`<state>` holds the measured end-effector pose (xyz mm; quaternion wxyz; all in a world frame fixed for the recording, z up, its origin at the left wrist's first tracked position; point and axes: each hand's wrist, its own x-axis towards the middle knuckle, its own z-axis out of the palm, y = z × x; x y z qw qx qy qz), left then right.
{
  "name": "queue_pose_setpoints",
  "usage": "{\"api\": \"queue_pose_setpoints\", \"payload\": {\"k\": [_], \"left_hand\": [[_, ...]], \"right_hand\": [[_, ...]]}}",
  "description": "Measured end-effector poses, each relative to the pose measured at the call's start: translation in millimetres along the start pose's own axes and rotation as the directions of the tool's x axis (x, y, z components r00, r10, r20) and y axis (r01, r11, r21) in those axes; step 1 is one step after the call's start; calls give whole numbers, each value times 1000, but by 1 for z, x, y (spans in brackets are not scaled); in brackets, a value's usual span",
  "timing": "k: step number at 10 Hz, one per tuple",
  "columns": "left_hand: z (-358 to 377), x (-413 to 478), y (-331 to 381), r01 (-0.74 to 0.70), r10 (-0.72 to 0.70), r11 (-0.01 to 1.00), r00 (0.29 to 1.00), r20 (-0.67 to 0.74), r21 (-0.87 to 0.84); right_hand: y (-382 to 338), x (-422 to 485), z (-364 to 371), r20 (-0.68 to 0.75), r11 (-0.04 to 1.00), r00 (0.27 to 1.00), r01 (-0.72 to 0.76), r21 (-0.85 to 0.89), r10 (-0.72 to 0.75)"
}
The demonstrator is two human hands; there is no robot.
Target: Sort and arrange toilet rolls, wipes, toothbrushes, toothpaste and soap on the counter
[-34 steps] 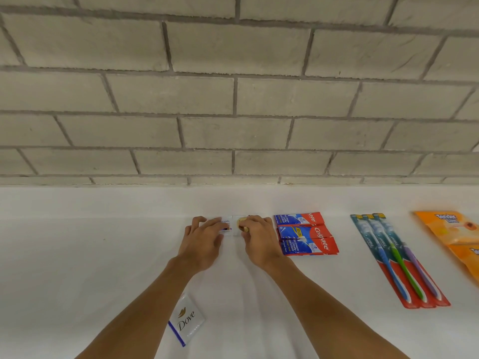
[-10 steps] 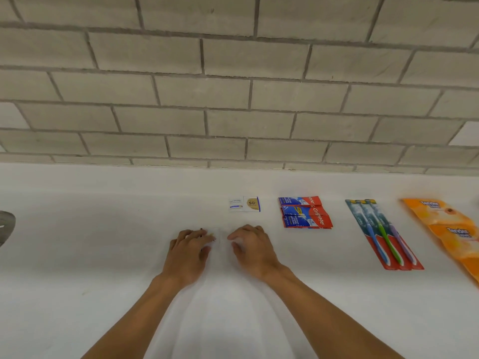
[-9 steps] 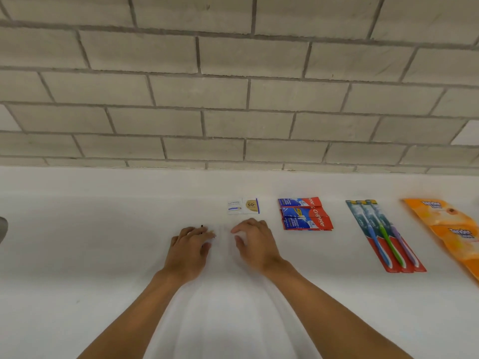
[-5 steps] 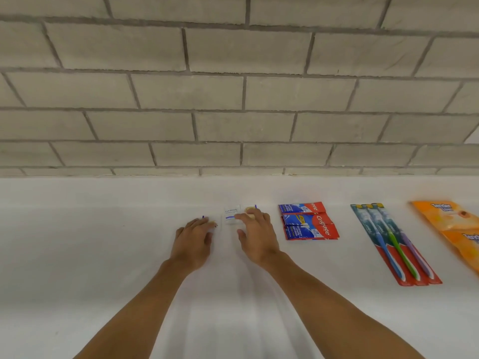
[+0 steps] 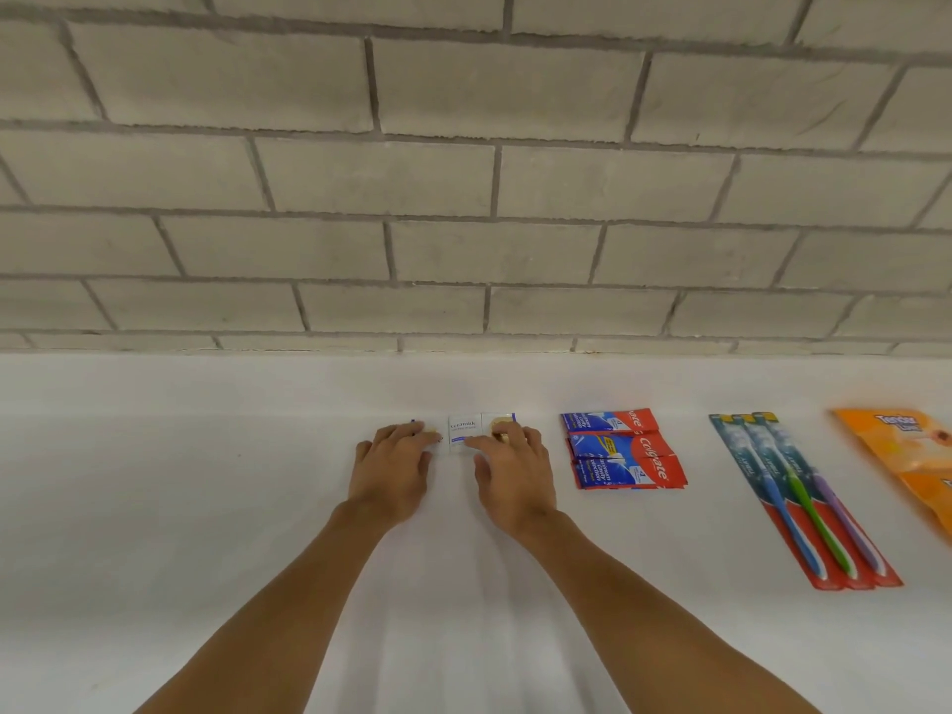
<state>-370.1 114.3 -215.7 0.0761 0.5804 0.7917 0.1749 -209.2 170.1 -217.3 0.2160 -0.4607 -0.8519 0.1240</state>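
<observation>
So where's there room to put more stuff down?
Bare counter lies left of the left hand, and nearer you, in front of the toothpaste. Right of the right hand it's crowded: toothpaste, toothbrushes, wipes with narrow gaps.

White table (image 5: 154, 507), grey brick-pattern wall (image 5: 463, 172). The soap box (image 5: 466, 427) is white with blue print and a gold circle, toothpaste packs (image 5: 623, 450) red and blue. The toothbrushes (image 5: 803, 507) go blue, green, purple on red cards, wipes pack (image 5: 906, 450) is orange.

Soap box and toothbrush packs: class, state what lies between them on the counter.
Colgate toothpaste packs lie between the soap box and the toothbrush packs, touching neither, per the head view.
</observation>
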Motion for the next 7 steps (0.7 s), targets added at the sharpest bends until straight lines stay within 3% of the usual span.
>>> {"api": "queue_pose_setpoints", "payload": {"k": [5,7], "left_hand": [[-4,1,5,-15,15,1000,1000,11,14],[-11,-5,11,-37,37,999,999,-18,-6]], "right_hand": [[-1,-1,-5,68,1000,998,2,-29,0],[3,-9,-13,61,995,998,23,98,-30]]}}
